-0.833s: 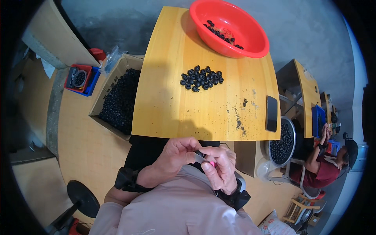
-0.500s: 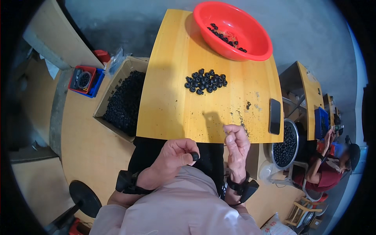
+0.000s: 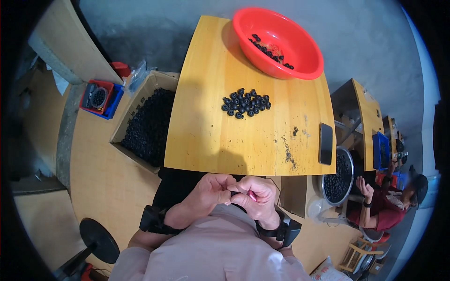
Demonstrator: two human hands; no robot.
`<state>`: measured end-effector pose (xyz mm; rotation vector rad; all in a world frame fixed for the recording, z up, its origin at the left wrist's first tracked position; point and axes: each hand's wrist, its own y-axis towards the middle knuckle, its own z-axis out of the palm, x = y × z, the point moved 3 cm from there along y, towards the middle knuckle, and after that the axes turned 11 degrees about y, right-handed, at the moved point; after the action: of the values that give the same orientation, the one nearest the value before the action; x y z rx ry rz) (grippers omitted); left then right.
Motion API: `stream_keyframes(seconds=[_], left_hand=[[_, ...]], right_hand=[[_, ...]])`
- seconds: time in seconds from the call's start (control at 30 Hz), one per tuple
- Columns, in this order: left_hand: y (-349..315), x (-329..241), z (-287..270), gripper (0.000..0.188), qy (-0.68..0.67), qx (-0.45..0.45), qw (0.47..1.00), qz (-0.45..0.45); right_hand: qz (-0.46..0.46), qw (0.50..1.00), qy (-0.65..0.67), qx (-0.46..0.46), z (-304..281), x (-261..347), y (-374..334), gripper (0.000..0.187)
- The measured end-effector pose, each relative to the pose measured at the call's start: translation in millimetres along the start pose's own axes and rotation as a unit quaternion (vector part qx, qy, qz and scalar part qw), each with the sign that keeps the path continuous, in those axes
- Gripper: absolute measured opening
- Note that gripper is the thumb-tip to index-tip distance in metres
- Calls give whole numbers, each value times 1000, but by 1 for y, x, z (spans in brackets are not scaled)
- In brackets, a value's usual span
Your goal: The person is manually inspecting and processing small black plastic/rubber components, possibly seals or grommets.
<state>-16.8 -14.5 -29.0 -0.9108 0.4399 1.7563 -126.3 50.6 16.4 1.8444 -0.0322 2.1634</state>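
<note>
My left hand (image 3: 206, 193) and my right hand (image 3: 260, 198) meet just off the table's near edge. The left fingers are closed on a small round black part (image 3: 234, 192), mostly covered by fingertips. In my right hand is a thin tool with a shiny reddish-pink handle (image 3: 252, 195); its tip is hidden at the black part. Beyond them, a pile of black round parts (image 3: 246, 103) with small necks and holes lies on the yellow wooden table (image 3: 201, 140). Black crumbs (image 3: 289, 157) are scattered at the near right.
A red basin (image 3: 304, 56) with some black parts stands at the far end. A black phone (image 3: 325, 144) lies at the right edge. Left is a carton (image 3: 119, 136) of black parts; right, a metal bowl (image 3: 349, 187) of them. A co-worker (image 3: 389, 206) sits at the right.
My right hand has come down and left from over the table edge to meet my left hand at the black part. The co-worker's arm has moved.
</note>
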Motion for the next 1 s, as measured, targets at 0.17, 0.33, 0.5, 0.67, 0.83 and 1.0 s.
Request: stream_keyframes(seconds=[0.17, 0.33, 0.5, 0.67, 0.83, 1.0], left_hand=[[-6, -28, -18, 19, 41, -74, 996, 38], [-18, -62, -99, 30, 85, -274, 934, 212], [-9, -36, -206, 30, 72, -339, 924, 165], [-18, -4, -230, 80, 100, -431, 897, 3], [-29, -36, -175, 46, 27, -446, 885, 133], [-20, -56, -92, 13, 117, -291, 928, 201]], right_hand=[[47, 990, -45, -124, -9, -7, 24, 15], [52, 937, -240, -248, -70, -19, 73, 6], [117, 843, -444, -280, -124, -32, 113, 22], [99, 825, -498, -248, -131, -50, 128, 21], [100, 806, -537, -227, -132, -48, 118, 19], [34, 898, -375, -230, -72, -2, 83, 12]])
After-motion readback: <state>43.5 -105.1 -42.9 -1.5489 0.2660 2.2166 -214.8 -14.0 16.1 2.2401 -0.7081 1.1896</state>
